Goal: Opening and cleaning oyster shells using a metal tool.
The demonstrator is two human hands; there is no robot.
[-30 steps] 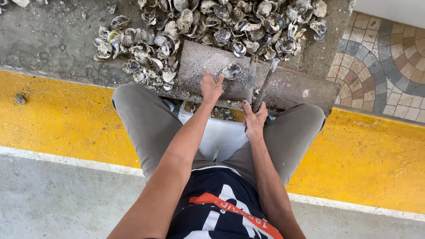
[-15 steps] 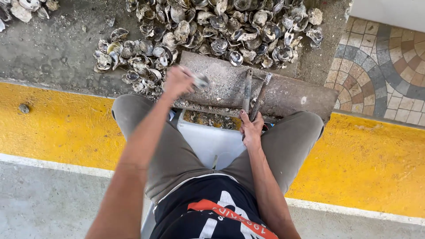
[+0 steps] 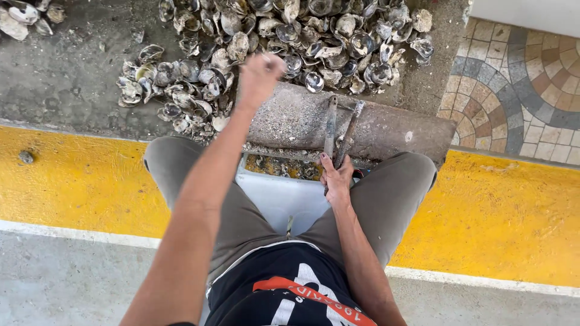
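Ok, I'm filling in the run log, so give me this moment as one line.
left hand: raised, closed, over shell pile | right hand: gripping metal tools on stone block | white tub: between knees

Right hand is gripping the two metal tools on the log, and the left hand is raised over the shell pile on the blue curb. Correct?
Not quite. In the head view the curb is yellow, not blue, and the shell pile lies on the grey ground beyond it. The rest holds: right hand grips the two metal tools on the log, left hand raised over the shells.
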